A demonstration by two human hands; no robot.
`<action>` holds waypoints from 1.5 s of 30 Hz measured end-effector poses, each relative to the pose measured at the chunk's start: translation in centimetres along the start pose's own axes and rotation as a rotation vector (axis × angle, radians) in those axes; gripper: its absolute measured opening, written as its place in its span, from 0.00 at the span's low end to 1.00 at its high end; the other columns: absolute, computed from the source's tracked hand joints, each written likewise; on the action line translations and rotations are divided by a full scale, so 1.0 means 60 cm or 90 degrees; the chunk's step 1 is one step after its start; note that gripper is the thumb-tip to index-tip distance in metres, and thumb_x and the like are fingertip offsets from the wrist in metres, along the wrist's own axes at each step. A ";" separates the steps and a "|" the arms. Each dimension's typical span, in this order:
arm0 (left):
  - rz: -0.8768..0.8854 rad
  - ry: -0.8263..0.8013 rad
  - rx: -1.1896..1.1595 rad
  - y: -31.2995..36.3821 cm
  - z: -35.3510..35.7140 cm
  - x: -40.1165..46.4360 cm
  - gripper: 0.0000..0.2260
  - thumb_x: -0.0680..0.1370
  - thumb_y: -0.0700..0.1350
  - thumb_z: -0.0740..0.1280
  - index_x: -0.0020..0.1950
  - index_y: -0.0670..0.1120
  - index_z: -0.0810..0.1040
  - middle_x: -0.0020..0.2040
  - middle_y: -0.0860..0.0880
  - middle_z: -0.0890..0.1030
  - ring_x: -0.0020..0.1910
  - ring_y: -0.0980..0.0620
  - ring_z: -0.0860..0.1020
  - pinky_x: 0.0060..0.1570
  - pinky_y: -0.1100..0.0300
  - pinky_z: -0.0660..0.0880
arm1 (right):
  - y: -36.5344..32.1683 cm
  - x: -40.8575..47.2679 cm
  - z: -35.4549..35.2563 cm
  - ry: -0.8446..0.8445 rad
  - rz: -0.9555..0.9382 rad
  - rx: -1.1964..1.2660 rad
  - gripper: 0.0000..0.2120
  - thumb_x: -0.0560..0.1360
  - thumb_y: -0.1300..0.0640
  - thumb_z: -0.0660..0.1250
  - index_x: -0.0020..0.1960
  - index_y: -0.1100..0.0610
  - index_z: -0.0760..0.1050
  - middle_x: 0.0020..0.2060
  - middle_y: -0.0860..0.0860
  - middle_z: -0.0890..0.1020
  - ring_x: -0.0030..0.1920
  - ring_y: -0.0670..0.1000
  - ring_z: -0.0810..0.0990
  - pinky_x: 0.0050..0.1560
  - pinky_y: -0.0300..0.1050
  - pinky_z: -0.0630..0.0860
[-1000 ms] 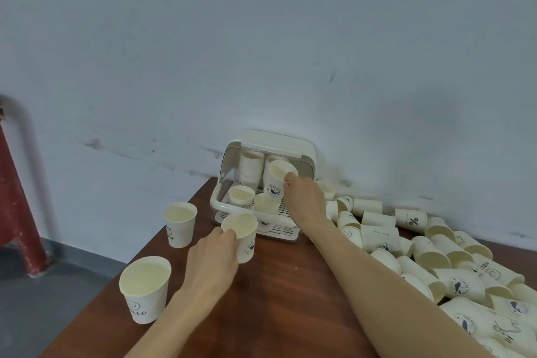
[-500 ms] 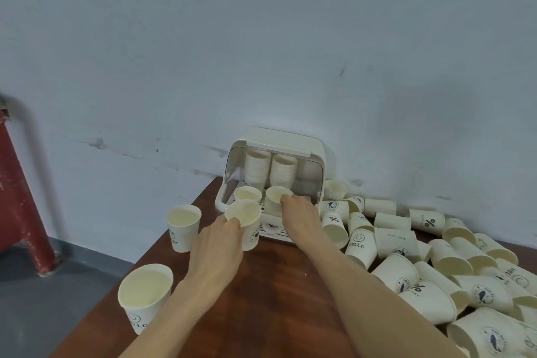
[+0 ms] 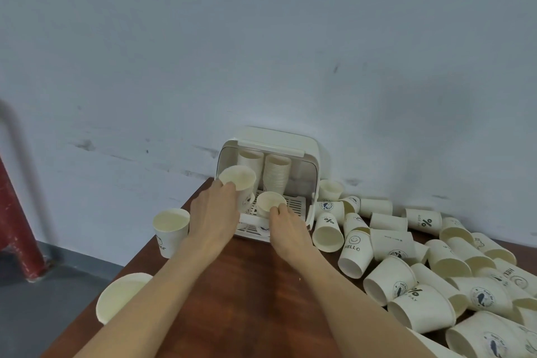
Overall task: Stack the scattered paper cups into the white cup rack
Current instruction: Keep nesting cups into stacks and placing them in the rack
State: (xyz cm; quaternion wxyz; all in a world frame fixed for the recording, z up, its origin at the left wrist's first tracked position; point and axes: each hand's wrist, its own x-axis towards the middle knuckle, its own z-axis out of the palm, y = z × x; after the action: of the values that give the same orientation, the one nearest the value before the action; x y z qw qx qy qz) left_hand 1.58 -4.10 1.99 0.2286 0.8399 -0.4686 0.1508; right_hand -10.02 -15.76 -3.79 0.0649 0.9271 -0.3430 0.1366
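The left hand (image 3: 213, 216) has its grip clamped on 1 paper cup (image 3: 239, 184) at the white cup rack (image 3: 268, 180) mouth, the right hand (image 3: 286, 222) pinching another cup (image 3: 270, 204) inside; next, I judge, nest them.

A dark reddish-brown wooden table (image 3: 252, 285) is showing a smooth, faintly glossy varnish with visible grain. The white cup rack (image 3: 308, 154) at its far edge is looking like smooth moulded plastic with a soft sheen, its side panels semi-clear. The cream paper cups (image 3: 406, 279) lying heaped on the right are appearing matt, printed with dark logos. The pale grey wall (image 3: 261, 38) is looking matt and scuffed, and the red pipe (image 3: 14, 218) at far left is showing chipped, rough paint.
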 end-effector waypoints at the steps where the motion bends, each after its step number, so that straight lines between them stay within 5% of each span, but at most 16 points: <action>1: -0.002 0.005 0.002 0.003 0.001 0.013 0.05 0.79 0.40 0.59 0.51 0.44 0.75 0.48 0.45 0.75 0.45 0.41 0.77 0.37 0.53 0.68 | 0.002 0.002 -0.001 -0.008 -0.006 0.003 0.12 0.75 0.67 0.58 0.58 0.62 0.69 0.56 0.59 0.73 0.55 0.59 0.75 0.49 0.51 0.72; 9: -0.017 -0.014 0.031 -0.005 0.055 0.068 0.08 0.79 0.38 0.57 0.54 0.42 0.74 0.51 0.43 0.75 0.47 0.41 0.77 0.38 0.54 0.66 | 0.014 0.010 -0.011 -0.044 -0.048 -0.004 0.12 0.74 0.68 0.59 0.57 0.62 0.68 0.55 0.59 0.74 0.52 0.60 0.75 0.43 0.47 0.63; 27: 0.040 -0.156 0.159 -0.033 0.111 0.061 0.13 0.77 0.36 0.60 0.59 0.43 0.75 0.57 0.44 0.73 0.55 0.44 0.77 0.44 0.54 0.72 | 0.026 0.038 -0.011 -0.108 -0.011 0.066 0.16 0.73 0.66 0.64 0.59 0.62 0.65 0.55 0.59 0.77 0.53 0.60 0.77 0.43 0.47 0.66; 45: -0.001 -0.139 0.057 -0.029 0.130 0.045 0.17 0.76 0.37 0.62 0.65 0.43 0.66 0.58 0.44 0.74 0.53 0.42 0.78 0.39 0.54 0.69 | 0.027 0.037 0.002 -0.098 0.015 0.075 0.17 0.73 0.66 0.65 0.60 0.62 0.65 0.55 0.59 0.76 0.53 0.60 0.77 0.43 0.47 0.66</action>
State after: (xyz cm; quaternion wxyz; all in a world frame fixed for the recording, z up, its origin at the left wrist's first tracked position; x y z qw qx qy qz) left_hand 4.78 -9.34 -3.83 0.1386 0.8611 -0.4829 0.0787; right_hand -9.43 -18.40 -3.20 -0.0178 0.9328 -0.3495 0.0855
